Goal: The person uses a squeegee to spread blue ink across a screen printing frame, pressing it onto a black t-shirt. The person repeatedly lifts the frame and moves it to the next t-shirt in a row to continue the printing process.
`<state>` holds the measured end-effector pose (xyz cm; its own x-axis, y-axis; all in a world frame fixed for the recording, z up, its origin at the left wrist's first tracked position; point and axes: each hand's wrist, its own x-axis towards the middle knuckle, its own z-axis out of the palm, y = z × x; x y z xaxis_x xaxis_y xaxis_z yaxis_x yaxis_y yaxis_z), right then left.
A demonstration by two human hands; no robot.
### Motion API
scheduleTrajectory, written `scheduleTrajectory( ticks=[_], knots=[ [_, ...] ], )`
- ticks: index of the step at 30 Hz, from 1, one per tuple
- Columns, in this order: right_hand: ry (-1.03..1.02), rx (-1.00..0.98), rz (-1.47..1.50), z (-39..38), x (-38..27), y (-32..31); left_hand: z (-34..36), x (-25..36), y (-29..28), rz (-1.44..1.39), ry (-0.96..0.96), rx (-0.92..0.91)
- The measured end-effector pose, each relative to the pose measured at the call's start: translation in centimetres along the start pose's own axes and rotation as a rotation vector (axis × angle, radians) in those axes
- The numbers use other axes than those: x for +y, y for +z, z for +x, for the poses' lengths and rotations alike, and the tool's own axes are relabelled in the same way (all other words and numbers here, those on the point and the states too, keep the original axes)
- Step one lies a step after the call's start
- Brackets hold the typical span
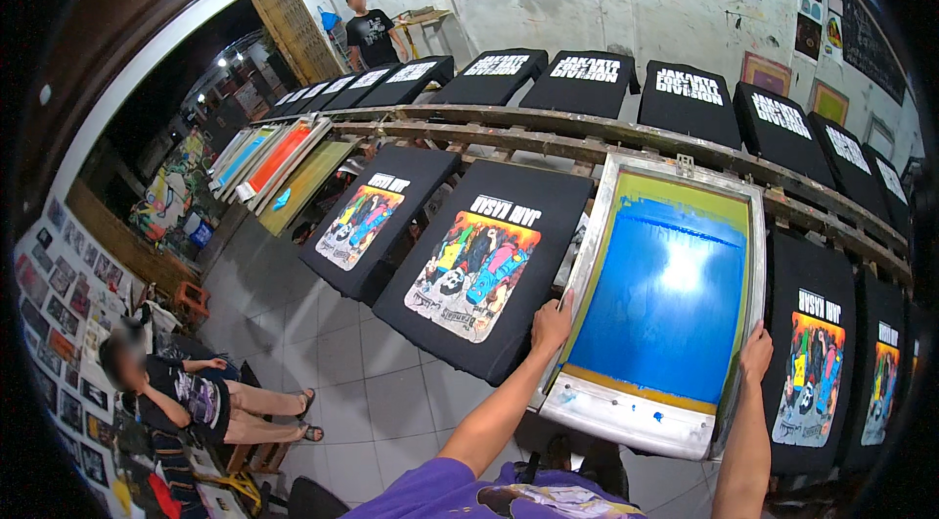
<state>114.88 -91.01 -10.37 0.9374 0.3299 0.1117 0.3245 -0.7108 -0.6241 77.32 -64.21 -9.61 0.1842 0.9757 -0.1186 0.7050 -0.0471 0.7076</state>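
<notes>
A silk screen in a pale metal frame point(646, 433) fills the lower right, its mesh coated in blue ink point(636, 294) with a green margin. My left hand point(550, 328) is closed on the frame's left side, and my right hand point(755, 355) grips its right side. Just left of the screen lies a black shirt with a colourful cartoon print point(469, 274) on a printing board; a similar shirt point(807, 343) is to its right. What lies beneath the screen is hidden.
A wooden rack point(421, 133) carries a row of printed black shirts point(489, 84) behind. Coloured screens point(281, 157) lean at the left end. One person point(372, 35) stands by the back wall; another point(235, 406) sits at lower left. A tiled floor point(381, 402) shows below.
</notes>
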Motion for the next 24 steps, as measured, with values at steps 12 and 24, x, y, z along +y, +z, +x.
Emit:
scheduleTrajectory(
  ticks=[12,24],
  knots=[
    [0.012,0.043,-0.027,0.4,1.2,0.6,0.4,0.1,0.3,0.004,0.002,0.026],
    [0.066,0.025,-0.048,-0.9,-2.4,-1.3,-0.4,1.4,-0.6,0.011,-0.037,-0.008]
  ],
)
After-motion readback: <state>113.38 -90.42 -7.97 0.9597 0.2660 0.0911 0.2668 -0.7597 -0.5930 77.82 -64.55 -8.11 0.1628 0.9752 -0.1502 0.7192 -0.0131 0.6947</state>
